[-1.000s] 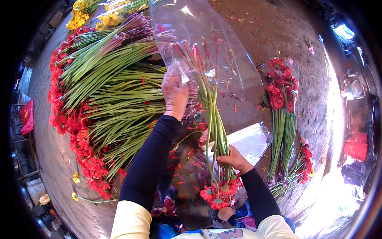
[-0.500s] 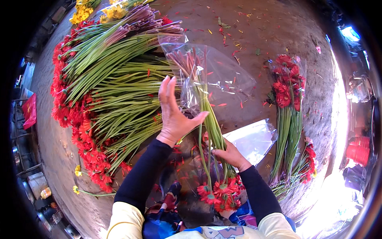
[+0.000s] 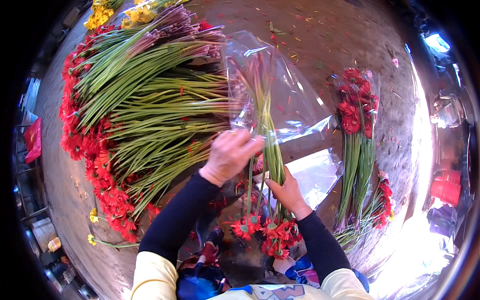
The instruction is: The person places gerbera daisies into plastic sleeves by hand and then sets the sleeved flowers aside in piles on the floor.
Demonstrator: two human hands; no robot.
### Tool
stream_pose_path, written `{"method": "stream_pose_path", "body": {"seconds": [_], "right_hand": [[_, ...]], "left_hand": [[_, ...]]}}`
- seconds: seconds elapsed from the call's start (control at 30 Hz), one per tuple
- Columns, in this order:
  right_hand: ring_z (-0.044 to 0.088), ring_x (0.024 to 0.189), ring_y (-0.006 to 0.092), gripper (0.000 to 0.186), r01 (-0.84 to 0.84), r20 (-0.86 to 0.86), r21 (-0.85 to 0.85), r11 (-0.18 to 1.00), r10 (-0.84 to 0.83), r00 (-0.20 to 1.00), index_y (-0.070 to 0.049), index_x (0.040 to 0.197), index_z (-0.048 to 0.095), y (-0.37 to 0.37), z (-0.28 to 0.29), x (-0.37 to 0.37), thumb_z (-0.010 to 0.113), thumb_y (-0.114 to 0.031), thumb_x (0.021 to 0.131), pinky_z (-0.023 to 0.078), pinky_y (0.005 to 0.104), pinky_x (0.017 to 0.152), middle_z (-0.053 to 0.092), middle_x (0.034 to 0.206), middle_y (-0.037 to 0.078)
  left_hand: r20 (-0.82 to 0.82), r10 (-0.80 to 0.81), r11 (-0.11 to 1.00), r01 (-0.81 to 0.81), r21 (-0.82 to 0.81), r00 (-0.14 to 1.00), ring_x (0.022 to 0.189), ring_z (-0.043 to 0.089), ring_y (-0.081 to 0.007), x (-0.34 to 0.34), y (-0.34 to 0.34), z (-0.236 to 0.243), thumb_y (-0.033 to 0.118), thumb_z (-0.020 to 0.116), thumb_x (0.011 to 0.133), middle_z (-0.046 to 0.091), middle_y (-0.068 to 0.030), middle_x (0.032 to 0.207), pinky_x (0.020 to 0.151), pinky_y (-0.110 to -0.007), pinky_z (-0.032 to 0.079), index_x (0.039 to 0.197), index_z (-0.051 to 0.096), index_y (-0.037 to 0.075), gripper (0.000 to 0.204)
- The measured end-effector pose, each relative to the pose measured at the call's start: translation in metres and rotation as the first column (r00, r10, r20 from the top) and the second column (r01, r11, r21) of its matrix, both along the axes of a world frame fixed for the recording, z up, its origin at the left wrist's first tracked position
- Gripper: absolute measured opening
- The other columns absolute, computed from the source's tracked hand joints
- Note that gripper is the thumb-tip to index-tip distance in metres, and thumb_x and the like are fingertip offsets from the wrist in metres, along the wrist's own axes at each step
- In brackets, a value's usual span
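A bunch of red gerbera stems hangs heads-down in front of me, my right hand wrapped round it at mid-length. The red blooms dangle below that hand, above my lap. Over the upper stem ends sits a clear plastic sleeve, wide at the top and flaring off to the right. My left hand is closed at the sleeve's lower edge, beside the stems, thumb and fingers pinched together on the film. Part of its grip is hidden behind the knuckles.
A large pile of red gerberas lies to the left, stems pointing inward. Yellow flowers lie at the far left. On the right rests a sleeved red bunch. Flat clear sleeves lie beyond my right hand. Petals litter the ground.
My left hand has gone from spread fingers to a pinch at the sleeve's lower edge and sits lower. The sleeve and stem tops have shifted slightly right.
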State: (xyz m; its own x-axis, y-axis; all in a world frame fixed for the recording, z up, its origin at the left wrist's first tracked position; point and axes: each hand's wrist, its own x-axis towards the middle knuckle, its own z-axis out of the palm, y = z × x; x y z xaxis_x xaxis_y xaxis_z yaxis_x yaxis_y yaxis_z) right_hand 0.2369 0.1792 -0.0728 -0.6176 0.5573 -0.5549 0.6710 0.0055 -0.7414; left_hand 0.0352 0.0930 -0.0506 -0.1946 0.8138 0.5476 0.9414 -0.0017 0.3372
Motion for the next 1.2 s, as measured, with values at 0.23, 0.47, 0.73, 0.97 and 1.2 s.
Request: {"method": "stream_pose_path", "body": {"seconds": [0.23,0.47,0.73,0.97,1.2], "right_hand": [[0.061,0.094,0.0415,0.058,-0.031,-0.024,0.031,0.999,0.032,0.999,-0.001,0.123,0.041,-0.01,-0.012,0.0,0.064,-0.034,0.081,0.048,0.0434,0.081,0.064,0.095,0.025],[0.06,0.089,0.0457,0.06,-0.083,0.043,0.26,0.962,0.075,0.996,-0.002,0.127,0.036,-0.021,-0.006,-0.004,0.061,-0.031,0.081,0.046,0.0491,0.079,0.062,0.091,0.028],[0.057,0.093,0.0484,0.072,-0.021,0.158,0.308,0.951,-0.029,0.987,-0.002,0.137,0.023,-0.014,-0.01,0.0,0.062,-0.027,0.082,0.046,0.05,0.079,0.06,0.098,0.032],[0.056,0.097,0.0466,0.087,-0.103,0.065,0.44,0.892,0.083,0.994,-0.012,0.146,0.002,-0.016,-0.019,0.007,0.061,-0.019,0.082,0.047,0.05,0.08,0.051,0.122,0.028],[0.06,0.083,0.0429,0.081,-0.303,0.282,0.525,0.795,0.173,0.944,-0.01,0.146,0.008,-0.03,-0.05,0.015,0.058,-0.027,0.084,0.048,0.0509,0.072,0.055,0.111,0.026]], "left_hand": [[0.105,0.207,0.977,-0.211,0.021,0.973,0.083,0.055,-0.027,0.013,-0.014,-0.005,0.008,0.067,0.066,0.055,-0.0085,0.086,0.08,-0.039,0.04,0.098,0.06,0.011,0.033],[-0.098,0.269,0.962,-0.273,-0.029,0.958,0.077,0.055,-0.0211,0.024,0.045,0.035,0.016,0.067,0.067,0.05,-0.003,0.076,0.073,-0.034,0.04,0.096,0.059,0.015,0.03],[-0.077,-0.157,0.988,0.156,-0.016,0.985,0.06,0.051,-0.0118,0.042,0.043,0.015,0.015,0.057,0.077,0.044,0.0028,0.066,0.056,-0.028,0.039,0.105,0.057,0.016,0.028],[-0.209,0.094,0.989,-0.116,-0.095,0.973,0.094,0.049,-0.0213,0.034,0.044,0.021,0.016,0.06,0.07,0.051,-0.0075,0.102,0.084,-0.038,0.036,0.113,0.053,0.013,0.044],[-0.08,-0.214,0.977,0.212,-0.03,0.974,0.072,0.057,-0.017,0.061,0.071,0.003,0.015,0.057,0.071,0.049,0.0006,0.068,0.068,-0.031,0.044,0.085,0.055,0.013,0.014]]}}
